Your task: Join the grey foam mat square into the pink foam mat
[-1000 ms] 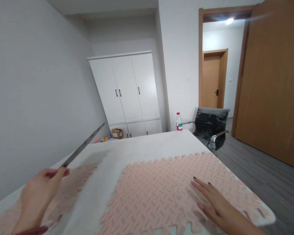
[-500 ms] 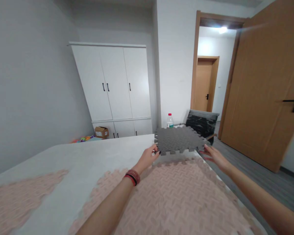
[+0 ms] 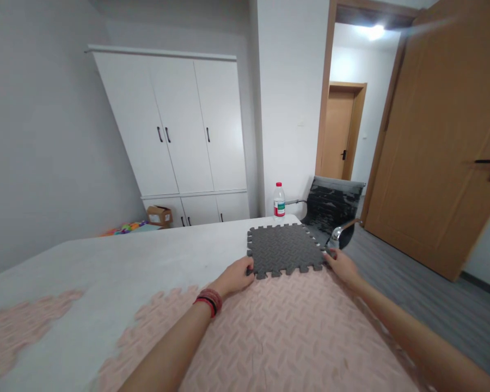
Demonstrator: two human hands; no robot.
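Observation:
A dark grey foam puzzle mat [image 3: 281,248] lies flat on the white table [image 3: 147,261], its near toothed edge meeting the far edge of a large pink foam mat [image 3: 277,332]. My left hand [image 3: 234,276] grips the grey mat's near left corner, fingers curled on it. My right hand [image 3: 340,263] holds its near right corner. A red and black band sits on my left wrist.
Another pink mat piece [image 3: 20,326] lies at the table's left. A plastic bottle [image 3: 279,200] stands at the far table edge, a black chair [image 3: 330,206] behind it. White wardrobe [image 3: 175,125], cardboard box [image 3: 159,215] and wooden door [image 3: 441,141] surround.
The grey mat, held in the air half a second ago, now lies on the table against the pink mat. A second ago my left hand held a long metal ruler; it is gone from view.

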